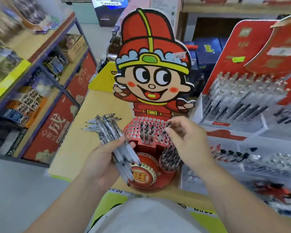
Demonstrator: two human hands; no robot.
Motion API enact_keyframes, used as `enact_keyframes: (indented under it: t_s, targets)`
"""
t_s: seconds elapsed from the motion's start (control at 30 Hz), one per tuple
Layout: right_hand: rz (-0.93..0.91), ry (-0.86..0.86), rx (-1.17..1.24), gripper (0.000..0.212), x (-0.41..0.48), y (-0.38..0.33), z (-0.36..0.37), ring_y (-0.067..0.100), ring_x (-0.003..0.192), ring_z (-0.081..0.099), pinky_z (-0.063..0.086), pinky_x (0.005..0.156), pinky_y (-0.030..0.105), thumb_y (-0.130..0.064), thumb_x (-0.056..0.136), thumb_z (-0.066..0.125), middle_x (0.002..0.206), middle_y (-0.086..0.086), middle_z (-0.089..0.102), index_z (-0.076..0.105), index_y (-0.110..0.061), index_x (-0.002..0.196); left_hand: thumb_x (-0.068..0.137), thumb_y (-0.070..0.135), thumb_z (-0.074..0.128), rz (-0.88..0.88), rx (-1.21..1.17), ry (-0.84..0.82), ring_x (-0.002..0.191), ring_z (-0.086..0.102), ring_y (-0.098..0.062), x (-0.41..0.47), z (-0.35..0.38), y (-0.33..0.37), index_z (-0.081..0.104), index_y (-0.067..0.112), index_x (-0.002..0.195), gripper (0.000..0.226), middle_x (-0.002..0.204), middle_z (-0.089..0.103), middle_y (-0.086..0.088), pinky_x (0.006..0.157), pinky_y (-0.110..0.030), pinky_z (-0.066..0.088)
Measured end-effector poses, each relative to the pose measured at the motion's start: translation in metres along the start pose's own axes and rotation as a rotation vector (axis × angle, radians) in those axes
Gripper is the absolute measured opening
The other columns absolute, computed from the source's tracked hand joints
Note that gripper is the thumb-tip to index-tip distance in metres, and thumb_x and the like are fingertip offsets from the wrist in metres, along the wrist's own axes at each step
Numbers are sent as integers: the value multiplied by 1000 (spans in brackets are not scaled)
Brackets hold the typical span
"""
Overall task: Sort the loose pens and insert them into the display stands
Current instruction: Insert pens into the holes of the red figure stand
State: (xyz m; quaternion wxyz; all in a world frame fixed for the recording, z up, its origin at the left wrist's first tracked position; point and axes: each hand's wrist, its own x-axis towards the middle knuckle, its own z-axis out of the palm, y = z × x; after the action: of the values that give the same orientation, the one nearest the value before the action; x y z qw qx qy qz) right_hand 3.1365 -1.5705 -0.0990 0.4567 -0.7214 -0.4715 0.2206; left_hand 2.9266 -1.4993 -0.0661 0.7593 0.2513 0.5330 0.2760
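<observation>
Both hands held pens at the red cartoon display stand.
Left of the stand, the left hand gripped a bundle of loose pens, fanned out above the surface; on the stand's perforated top a few inserted pens stood in holes; over that top's right side, the right hand pinched a single pen, blurred, between thumb and fingertips; at the stand's front right, a cup was packed with pens; right of the stand stood another red display with rows of pens.
</observation>
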Motion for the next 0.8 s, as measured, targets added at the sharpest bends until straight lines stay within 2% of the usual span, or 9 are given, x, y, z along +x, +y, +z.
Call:
enact_keyframes:
  t_s: [0.17, 0.33, 0.43, 0.53, 0.6, 0.8]
  targets:
    - [-46, -51, -60, 13, 3, 8, 2, -5, 87, 62, 46, 74, 8, -22, 92, 71, 90, -17, 66, 68, -24, 105, 92, 17, 64, 19, 8, 30, 72, 71, -24, -5, 5, 1, 72, 2, 104, 21, 91, 75, -16, 76, -41, 51]
    - [-36, -65, -111, 13, 6, 16, 9, -14, 89, 59, 42, 73, 1, -20, 90, 73, 84, -26, 61, 70, -21, 103, 96, 16, 61, 35, 6, 12, 71, 70, -21, -8, 9, 3, 69, 3, 106, 19, 85, 73, -13, 69, -37, 51]
    - [-57, -65, -131, 13, 10, 17, 11, -8, 86, 62, 46, 76, 7, -24, 90, 72, 87, -23, 65, 69, -23, 103, 96, 15, 59, 46, 5, -4, 65, 68, -20, -9, 11, 5, 67, 4, 101, 14, 80, 71, -12, 60, -34, 51]
    - [-85, -76, -170, 17, 13, 17, 11, -1, 88, 65, 56, 81, 22, -24, 91, 72, 94, -14, 71, 70, -21, 107, 97, 14, 58, 41, -16, -29, 66, 68, -19, -11, 14, 6, 64, 3, 105, 15, 79, 70, -11, 60, -33, 54]
    - [-108, -83, -190, 18, 15, 18, 11, 2, 90, 67, 58, 83, 27, -24, 90, 72, 96, -11, 73, 71, -19, 108, 97, 13, 58, 44, -27, -21, 66, 69, -19, -12, 14, 5, 66, 2, 104, 15, 79, 71, -11, 59, -33, 55]
    - [-179, -134, -238, 18, 14, 19, 7, 1, 87, 67, 58, 82, 27, -25, 90, 73, 94, -11, 74, 70, -20, 108, 93, 13, 60, 59, -71, 2, 69, 71, -20, -14, 12, 0, 68, 2, 102, 16, 81, 72, -11, 64, -34, 57]
